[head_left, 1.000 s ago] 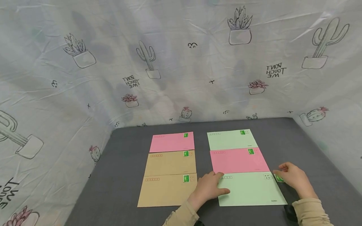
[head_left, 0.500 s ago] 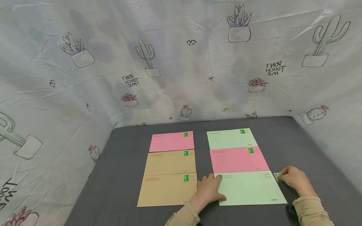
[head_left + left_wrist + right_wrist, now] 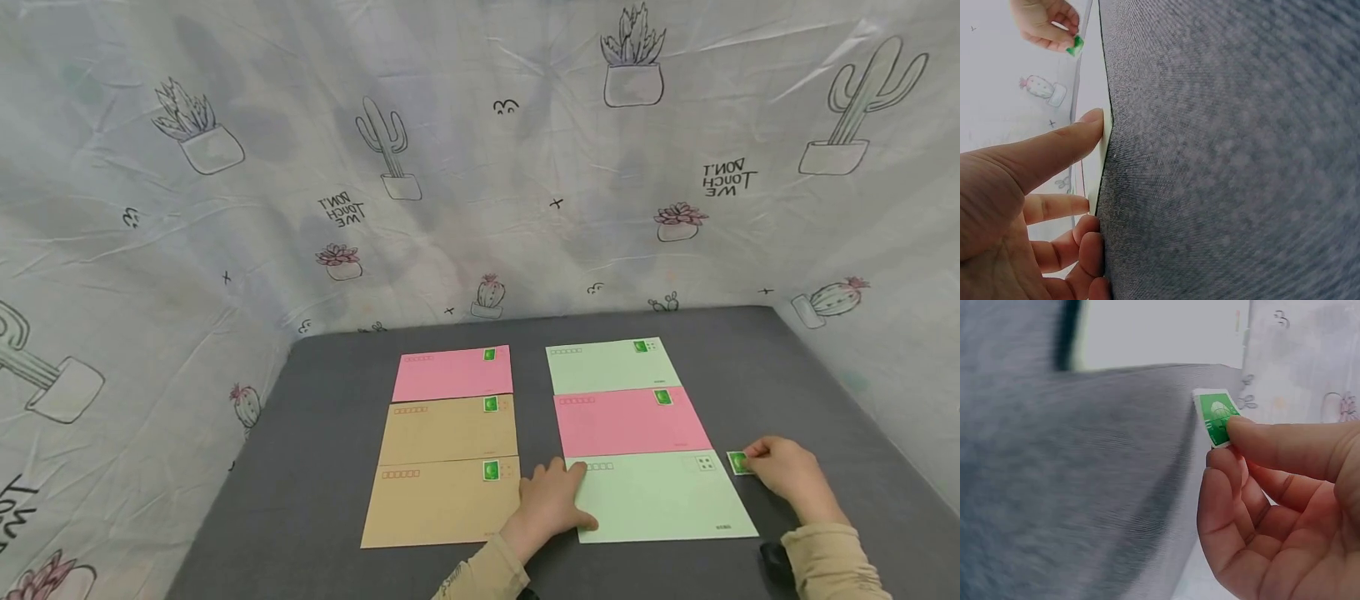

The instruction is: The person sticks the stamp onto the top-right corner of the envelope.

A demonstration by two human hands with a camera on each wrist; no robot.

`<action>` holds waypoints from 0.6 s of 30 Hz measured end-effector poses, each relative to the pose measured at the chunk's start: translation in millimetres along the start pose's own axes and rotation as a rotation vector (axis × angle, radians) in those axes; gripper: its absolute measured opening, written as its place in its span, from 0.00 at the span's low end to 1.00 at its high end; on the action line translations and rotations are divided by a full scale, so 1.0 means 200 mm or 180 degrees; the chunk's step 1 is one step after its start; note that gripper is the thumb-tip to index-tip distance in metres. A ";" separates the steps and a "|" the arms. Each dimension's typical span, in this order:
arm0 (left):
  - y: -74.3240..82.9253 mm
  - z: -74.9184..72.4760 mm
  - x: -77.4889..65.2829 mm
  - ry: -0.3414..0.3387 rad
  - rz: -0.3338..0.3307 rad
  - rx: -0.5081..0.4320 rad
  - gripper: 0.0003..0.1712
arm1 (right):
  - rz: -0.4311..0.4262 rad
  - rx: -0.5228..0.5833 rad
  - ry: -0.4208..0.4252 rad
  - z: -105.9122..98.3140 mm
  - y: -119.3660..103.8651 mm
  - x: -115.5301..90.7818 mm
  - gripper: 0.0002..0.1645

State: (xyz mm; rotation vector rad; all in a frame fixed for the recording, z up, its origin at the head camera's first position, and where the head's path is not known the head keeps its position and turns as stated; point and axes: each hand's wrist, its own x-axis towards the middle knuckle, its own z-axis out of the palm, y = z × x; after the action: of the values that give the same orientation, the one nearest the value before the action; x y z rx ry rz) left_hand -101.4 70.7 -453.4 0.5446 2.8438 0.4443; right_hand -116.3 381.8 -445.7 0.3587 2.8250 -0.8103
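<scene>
Between thumb and fingers my right hand (image 3: 789,477) pinches a green postage stamp with a white border (image 3: 1217,419), held just off the right edge of the nearest light green envelope (image 3: 663,504). That envelope has a printed stamp box of small marks at its upper right corner, with no stamp on it. My left hand (image 3: 549,502) rests at the same envelope's left edge, thumb and fingers spread. In the left wrist view the left thumb (image 3: 1063,147) touches the envelope's edge, and the lower fingers lie against the grey cloth.
Behind the near envelope lie a stamped pink envelope (image 3: 630,429) and a stamped light green one (image 3: 611,367). To the left are two stamped tan envelopes (image 3: 442,512) and a stamped pink one (image 3: 453,379). A cactus-print curtain (image 3: 450,150) surrounds the grey table (image 3: 300,467).
The stamp in my right hand has turned so more of its green face shows. My left hand has shifted slightly left and down, to the envelope's left edge.
</scene>
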 end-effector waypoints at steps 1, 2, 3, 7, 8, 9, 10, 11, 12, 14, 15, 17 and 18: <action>0.00 0.00 0.00 -0.0005 0.0001 -0.0004 0.40 | -0.0018 -0.0012 0.0019 -0.01 -0.01 0.00 0.13; 0.00 0.00 0.00 -0.0010 0.0004 -0.0013 0.40 | -0.0058 -0.0025 0.0034 -0.02 -0.01 -0.01 0.13; 0.00 0.00 0.00 -0.0012 0.0007 -0.0019 0.40 | -0.0105 -0.0031 0.0039 -0.03 -0.02 -0.01 0.13; -0.01 -0.01 0.00 -0.0010 0.0002 -0.0031 0.39 | -0.0240 0.0023 0.0028 -0.03 -0.09 -0.03 0.15; -0.01 -0.01 0.00 -0.0006 0.0003 -0.0030 0.39 | -0.0263 0.0055 0.0017 -0.03 -0.10 -0.03 0.15; -0.01 -0.01 0.00 -0.0004 -0.0001 -0.0020 0.39 | -0.0266 0.0095 0.0002 -0.02 -0.12 -0.03 0.15; -0.01 -0.01 0.00 -0.0004 -0.0001 -0.0013 0.39 | -0.0253 0.0139 -0.0019 -0.01 -0.13 -0.03 0.15; -0.01 0.00 0.00 -0.0001 0.0000 -0.0008 0.39 | -0.0245 0.0172 -0.0052 0.00 -0.14 -0.02 0.16; -0.01 0.00 0.00 -0.0001 0.0000 -0.0002 0.39 | -0.0225 0.0212 -0.0084 0.01 -0.15 -0.02 0.16; -0.01 0.00 0.00 0.0000 0.0009 0.0003 0.39 | -0.0194 0.0272 -0.0139 0.03 -0.17 -0.01 0.18; -0.01 0.00 0.00 -0.0003 0.0011 0.0005 0.39 | -0.0172 0.0298 -0.0160 0.04 -0.18 -0.01 0.19; -0.01 0.00 0.00 0.0003 0.0012 -0.0002 0.39 | -0.0146 0.0326 -0.0203 0.06 -0.19 0.00 0.19; -0.01 0.00 0.00 0.0005 0.0011 -0.0001 0.39 | -0.0138 0.0345 -0.0219 0.07 -0.19 0.01 0.20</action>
State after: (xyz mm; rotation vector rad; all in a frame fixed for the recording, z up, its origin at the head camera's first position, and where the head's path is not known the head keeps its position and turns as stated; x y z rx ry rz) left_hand -101.7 68.1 -453.9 0.5497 2.8447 0.4460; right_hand -127.0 343.3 -439.7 0.2799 2.7410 -0.9681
